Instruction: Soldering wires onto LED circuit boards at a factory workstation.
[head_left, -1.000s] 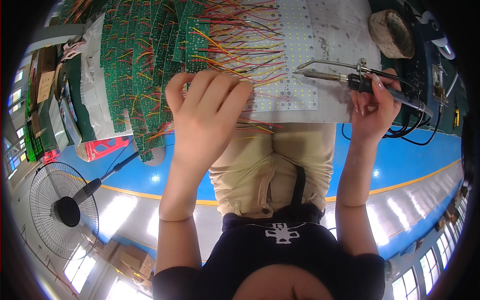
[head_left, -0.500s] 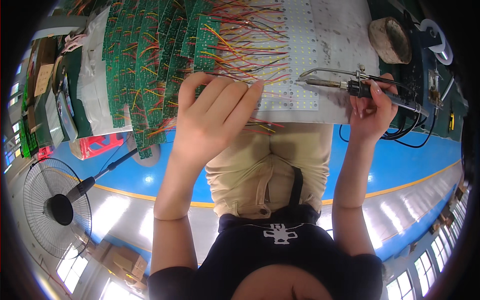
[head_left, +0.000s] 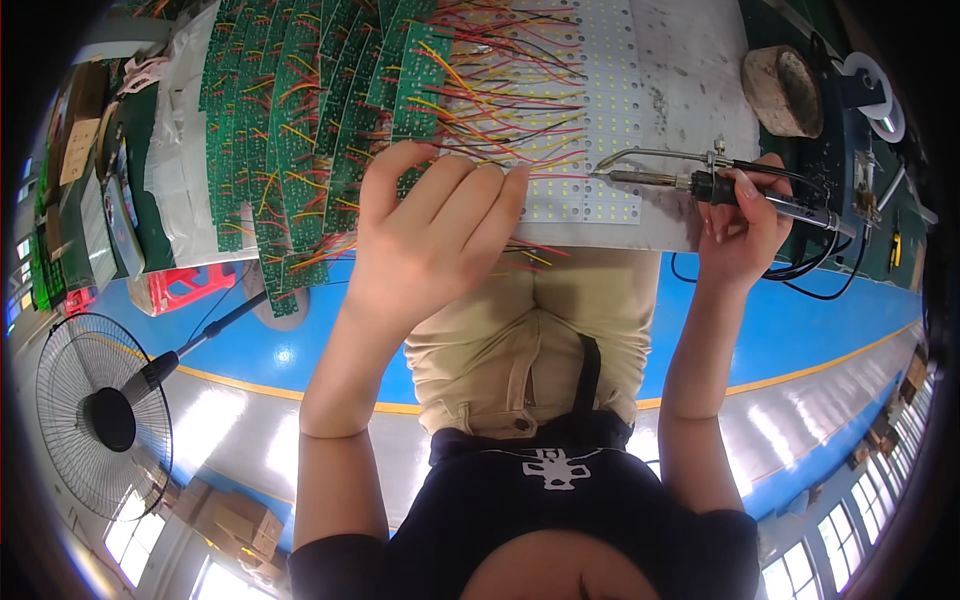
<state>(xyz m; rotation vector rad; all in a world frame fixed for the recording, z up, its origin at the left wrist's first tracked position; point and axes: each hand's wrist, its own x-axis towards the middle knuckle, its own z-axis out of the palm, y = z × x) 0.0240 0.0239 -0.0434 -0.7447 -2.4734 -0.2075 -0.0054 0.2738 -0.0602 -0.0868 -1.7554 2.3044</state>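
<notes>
My left hand (head_left: 430, 235) is closed in a pinch, its thumb and forefinger on a thin red wire (head_left: 560, 178) over a white panel of small LED boards (head_left: 612, 105). The wire runs right toward the tip of a soldering iron (head_left: 708, 187). My right hand (head_left: 742, 225) is wrapped round the iron's black handle. A curved metal solder feed tube (head_left: 655, 153) is clamped to the iron and bends down to its tip. Left of the panel lie overlapping green circuit boards (head_left: 418, 90) with red, yellow and black wires. Some wires hide behind my left hand.
A round, rough-walled pot (head_left: 765, 95) stands at the far right, beside a solder spool (head_left: 868, 95) and black cables (head_left: 810, 265). The near edge of the worktable (head_left: 665, 235) runs just before my lap. A standing fan (head_left: 110, 415) is on the left, near a red stool (head_left: 190, 288).
The iron's tip has shifted slightly to the near side and now meets the end of the red wire. My left hand keeps its pinch. The whole view has shifted a little.
</notes>
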